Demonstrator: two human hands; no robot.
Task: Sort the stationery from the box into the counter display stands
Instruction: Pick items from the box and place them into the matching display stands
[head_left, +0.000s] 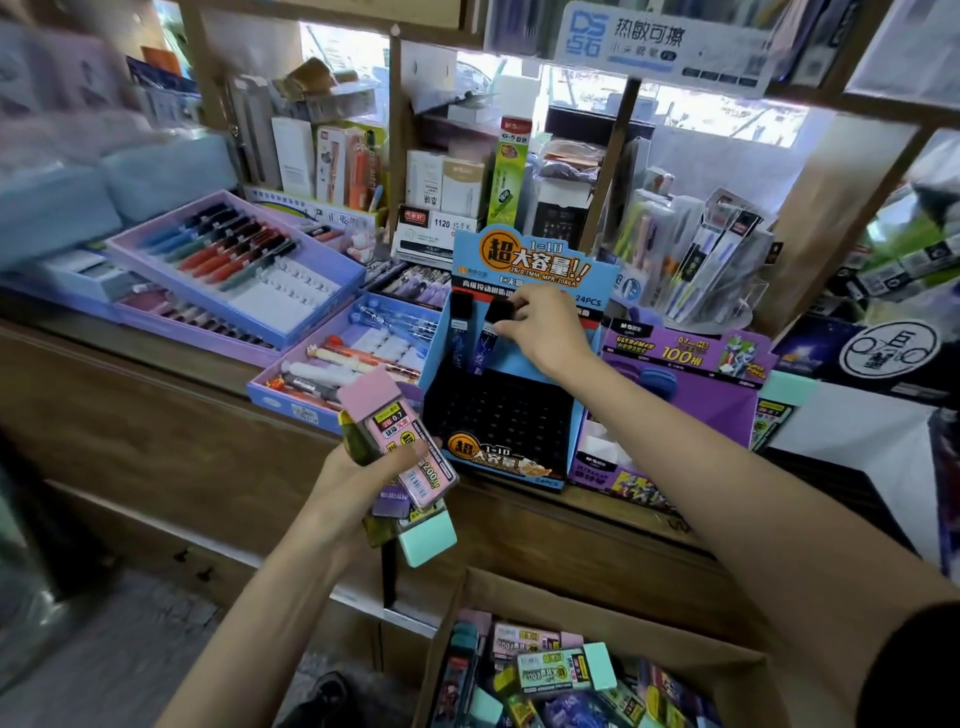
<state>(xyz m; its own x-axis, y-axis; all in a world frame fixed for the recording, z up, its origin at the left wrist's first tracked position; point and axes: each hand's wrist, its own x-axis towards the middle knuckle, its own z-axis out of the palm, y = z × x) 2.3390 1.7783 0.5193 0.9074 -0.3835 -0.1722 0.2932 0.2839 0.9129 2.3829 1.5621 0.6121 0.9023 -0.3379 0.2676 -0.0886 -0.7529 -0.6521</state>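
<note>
My left hand (358, 478) grips a bundle of lead-refill cases (400, 447) with pink, green and mint caps, held low in front of the counter. My right hand (540, 327) reaches into the blue display stand (592, 280) and pinches the black cap of a dark refill case (488, 338) standing in the stand's top row. A second black-capped case (460, 327) stands just left of it. Below them, the stand's black slotted tray (498, 410) shows bare slots. The cardboard box (623, 618) at the bottom holds several more cases (561, 670).
A purple display stand (691, 379) sits right of the blue one. Purple and blue pen trays (234, 270) lie on the wooden counter (156, 374) to the left. Boxed stationery crowds the shelf behind. A shoe (327, 696) shows on the floor beside the box.
</note>
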